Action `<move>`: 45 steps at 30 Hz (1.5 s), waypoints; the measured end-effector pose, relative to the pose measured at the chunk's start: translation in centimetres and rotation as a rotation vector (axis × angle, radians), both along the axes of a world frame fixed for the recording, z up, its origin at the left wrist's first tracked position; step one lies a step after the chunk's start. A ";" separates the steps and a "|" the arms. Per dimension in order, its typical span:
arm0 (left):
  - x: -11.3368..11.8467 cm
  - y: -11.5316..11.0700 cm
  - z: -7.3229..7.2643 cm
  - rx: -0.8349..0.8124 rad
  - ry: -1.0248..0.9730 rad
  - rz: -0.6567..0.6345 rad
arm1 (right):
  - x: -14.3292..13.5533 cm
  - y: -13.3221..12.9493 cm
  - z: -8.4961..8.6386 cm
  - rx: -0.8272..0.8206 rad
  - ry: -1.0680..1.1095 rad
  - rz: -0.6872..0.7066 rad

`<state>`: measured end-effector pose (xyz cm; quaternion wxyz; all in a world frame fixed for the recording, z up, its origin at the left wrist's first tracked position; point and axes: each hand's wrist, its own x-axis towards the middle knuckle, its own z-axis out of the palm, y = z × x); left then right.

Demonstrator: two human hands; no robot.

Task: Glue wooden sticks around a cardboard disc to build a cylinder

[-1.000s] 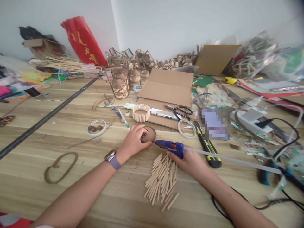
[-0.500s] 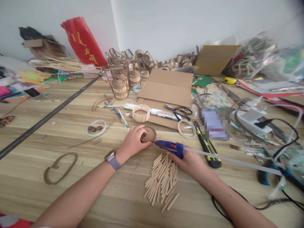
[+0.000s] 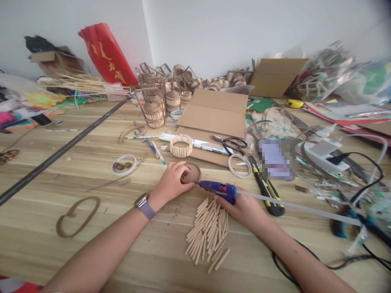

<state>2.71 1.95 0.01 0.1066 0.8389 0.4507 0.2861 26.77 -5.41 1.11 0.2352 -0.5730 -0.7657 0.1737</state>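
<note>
My left hand (image 3: 173, 181), with a watch on its wrist, grips a round brown cardboard disc (image 3: 193, 174) with a ridged rim and dark print, and covers its left side. My right hand (image 3: 244, 206) is wrapped round a blue hot glue gun (image 3: 219, 189), whose nozzle meets the disc's rim at the lower right. A long clear glue stick (image 3: 293, 205) sticks out of the gun's back. Below the gun lies a pile of short wooden sticks (image 3: 207, 230). Beyond the disc stands a ring of upright sticks (image 3: 181, 146).
Black scissors (image 3: 231, 142), a white tape ring (image 3: 240, 165) and a yellow-black utility knife (image 3: 266, 185) lie beyond the gun. Small stick-walled baskets (image 3: 153, 112) stand behind, near folded cardboard (image 3: 215, 110). A brown strip loop (image 3: 77, 215) lies left. A black cable (image 3: 324, 266) runs at right.
Almost nothing differs. Both hands, the disc and the glue gun keep their places, with the nozzle at the rim.
</note>
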 end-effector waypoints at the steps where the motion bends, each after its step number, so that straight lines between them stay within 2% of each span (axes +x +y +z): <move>1: 0.0 0.0 0.0 -0.001 -0.002 0.000 | -0.1 0.0 0.1 -0.006 0.009 -0.004; 5: 0.1 -0.1 0.2 -0.017 -0.002 -0.013 | -0.2 0.0 0.6 -0.027 0.112 -0.040; 8: 0.1 -0.3 0.3 -0.045 0.003 -0.033 | 0.1 0.4 1.1 -0.081 0.207 -0.148; 11: 0.1 -0.3 0.4 -0.063 0.013 -0.030 | 1.0 1.0 1.3 -0.243 0.316 -0.285; 13: 0.1 -0.3 0.4 -0.066 0.022 -0.029 | 2.0 1.4 1.3 -0.372 0.466 -0.314; 15: 0.0 -0.2 0.4 -0.060 0.027 -0.035 | 3.1 1.8 1.7 -0.434 0.553 -0.316; 16: 0.0 -0.2 0.4 -0.054 0.026 -0.040 | 3.7 1.9 1.9 -0.429 0.516 -0.318; 18: -0.1 -0.2 0.3 -0.041 0.020 -0.049 | 4.5 1.8 2.7 -0.373 0.264 -0.329; 21: -0.1 -0.1 0.1 -0.024 0.012 -0.056 | 4.7 1.4 3.9 -0.118 -0.097 -0.386; 23: -0.1 0.0 -0.1 -0.012 0.011 -0.057 | 4.1 1.0 4.3 0.102 -0.219 -0.270; 25: -0.1 0.0 -0.2 -0.001 0.008 -0.059 | 3.0 0.6 4.3 0.245 -0.251 0.027; 27: -0.2 0.0 -0.3 0.004 0.006 -0.062 | 1.9 0.3 3.8 0.286 -0.230 0.339; 29: -0.1 0.0 -0.3 0.002 0.004 -0.068 | 1.1 0.0 3.0 0.288 -0.214 0.498; 33: -0.1 0.1 -0.2 -0.022 -0.006 -0.083 | 0.2 -0.2 1.9 0.251 -0.259 0.554; 39: 0.1 0.0 0.1 -0.058 -0.012 -0.084 | -0.1 -0.2 2.2 0.270 -0.350 0.623; 42: 0.1 0.0 0.2 -0.061 -0.004 -0.084 | 0.1 -0.2 2.3 0.320 -0.286 0.585; 45: 0.1 0.0 0.3 -0.056 -0.004 -0.092 | -0.1 -0.1 2.6 0.319 -0.088 0.437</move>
